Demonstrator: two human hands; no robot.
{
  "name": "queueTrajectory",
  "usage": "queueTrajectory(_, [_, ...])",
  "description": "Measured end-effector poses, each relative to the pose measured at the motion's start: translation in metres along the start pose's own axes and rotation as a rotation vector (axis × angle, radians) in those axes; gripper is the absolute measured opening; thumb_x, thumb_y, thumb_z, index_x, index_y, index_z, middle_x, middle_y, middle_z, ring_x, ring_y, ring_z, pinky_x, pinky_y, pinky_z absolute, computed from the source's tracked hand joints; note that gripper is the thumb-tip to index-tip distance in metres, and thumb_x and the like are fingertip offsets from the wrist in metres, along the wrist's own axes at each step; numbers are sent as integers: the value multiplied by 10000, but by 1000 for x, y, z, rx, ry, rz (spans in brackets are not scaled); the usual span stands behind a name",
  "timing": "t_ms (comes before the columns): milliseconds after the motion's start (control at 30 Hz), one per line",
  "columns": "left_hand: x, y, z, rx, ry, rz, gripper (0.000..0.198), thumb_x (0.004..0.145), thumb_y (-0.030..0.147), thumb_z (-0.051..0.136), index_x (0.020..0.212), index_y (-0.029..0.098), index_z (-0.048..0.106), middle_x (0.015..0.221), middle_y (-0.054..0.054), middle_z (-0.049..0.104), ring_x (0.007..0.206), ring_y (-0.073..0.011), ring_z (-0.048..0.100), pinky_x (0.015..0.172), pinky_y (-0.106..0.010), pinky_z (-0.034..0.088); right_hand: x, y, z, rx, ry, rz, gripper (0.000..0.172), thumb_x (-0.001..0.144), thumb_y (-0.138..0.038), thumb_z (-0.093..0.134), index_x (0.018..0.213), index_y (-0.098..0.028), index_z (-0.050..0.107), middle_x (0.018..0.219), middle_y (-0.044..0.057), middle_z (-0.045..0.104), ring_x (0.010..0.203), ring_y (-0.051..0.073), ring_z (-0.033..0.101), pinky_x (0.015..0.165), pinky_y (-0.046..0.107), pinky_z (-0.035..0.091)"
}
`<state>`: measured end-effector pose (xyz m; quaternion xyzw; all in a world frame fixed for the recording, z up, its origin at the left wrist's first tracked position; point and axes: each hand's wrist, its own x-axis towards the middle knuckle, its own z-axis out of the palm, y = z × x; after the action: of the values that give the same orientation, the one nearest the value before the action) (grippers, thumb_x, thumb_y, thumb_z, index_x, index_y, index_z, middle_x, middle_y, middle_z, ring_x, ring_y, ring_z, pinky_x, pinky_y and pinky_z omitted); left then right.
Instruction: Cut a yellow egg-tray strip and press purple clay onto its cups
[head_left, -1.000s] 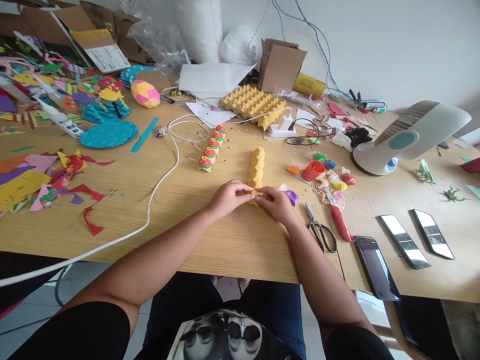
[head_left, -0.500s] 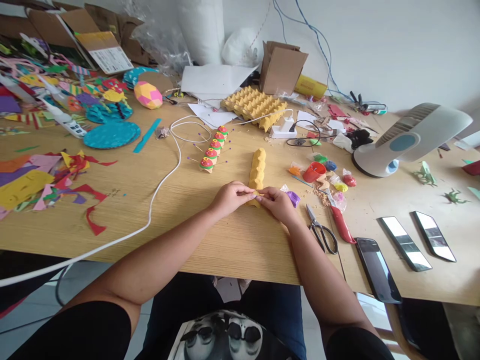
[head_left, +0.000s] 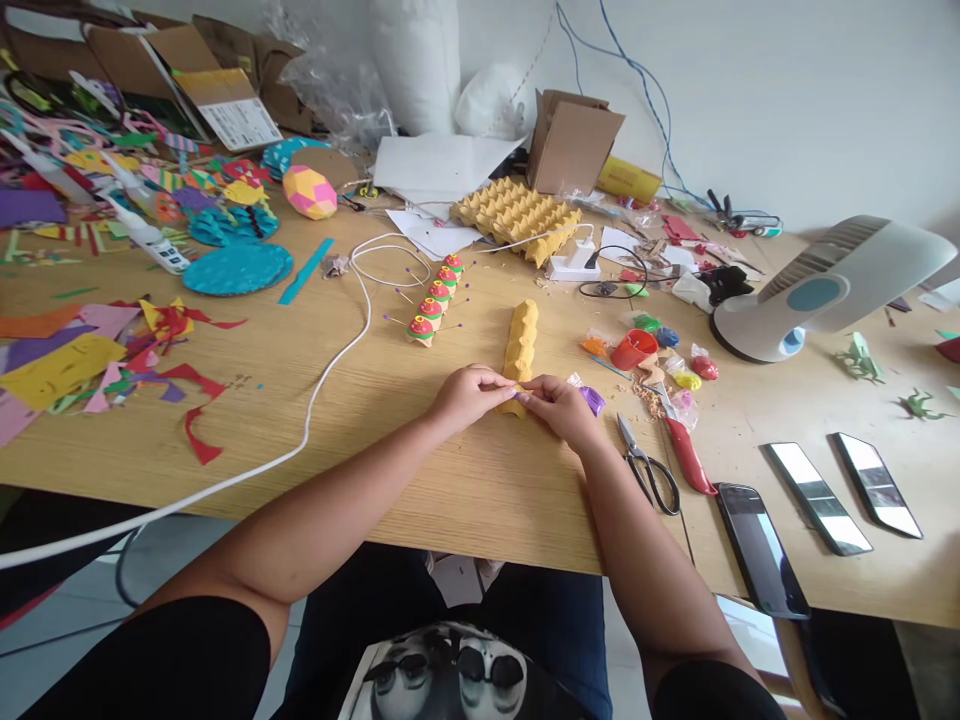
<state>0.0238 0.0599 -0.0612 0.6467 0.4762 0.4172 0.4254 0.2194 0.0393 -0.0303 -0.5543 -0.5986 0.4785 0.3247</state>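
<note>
A yellow strip of egg-carton cups (head_left: 520,342) lies on the wooden table (head_left: 450,480), running away from me. My left hand (head_left: 466,396) is closed on its near end from the left. My right hand (head_left: 564,409) pinches the same end from the right, fingertips meeting the left hand's. Something small and purple shows at the pinch. A purple clay lump in plastic (head_left: 592,399) lies just right of my right hand. A decorated strip of cups with red, green and pink tops and purple pins (head_left: 436,298) sits to the left of the yellow strip.
Scissors (head_left: 649,470) and a red-handled knife (head_left: 687,450) lie to the right, with clay bags and a red cup (head_left: 628,349). A fan (head_left: 821,290), three phones (head_left: 762,549) and a white cable (head_left: 330,360) are nearby. Foam scraps (head_left: 90,350) cover the left; an egg tray (head_left: 516,210) sits behind.
Both hands stay pinched on the near end of the yellow strip. The view has shifted slightly, so everything sits a little lower and to the right.
</note>
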Motion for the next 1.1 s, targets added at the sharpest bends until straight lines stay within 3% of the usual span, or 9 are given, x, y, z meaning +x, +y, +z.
queueTrajectory(233, [-1,0,1,46,22,14,252,794,419,749,937,225,822,950,-55,753,808,-181,646,748,-301,514,-5,-7,-2,9,-62,-6,497,763,-628,709,1013,-201,661,642,-54,502,530,101,413,483,239,268])
queueTrajectory(533, [-2,7,-5,29,-66,2,270,848,444,690,945,226,816,985,-59,753,876,-191,665,804,-305,519,-8,-14,6,26,21,23,425,767,-598,705,895,-197,648,602,-55,469,505,99,378,475,244,247])
queueTrajectory(833, [-4,5,1,88,5,65,237,787,448,755,877,232,791,927,-41,741,867,-192,652,782,-304,510,-10,-18,4,10,-11,16,384,857,-577,571,843,-197,626,653,-33,498,565,114,406,518,248,294])
queueTrajectory(1100, [-5,11,4,119,37,99,216,784,427,760,797,211,753,868,-31,715,839,-181,642,764,-300,496,-11,-16,5,-20,-8,-27,457,862,-677,550,810,-225,589,614,-27,460,558,134,398,493,256,282])
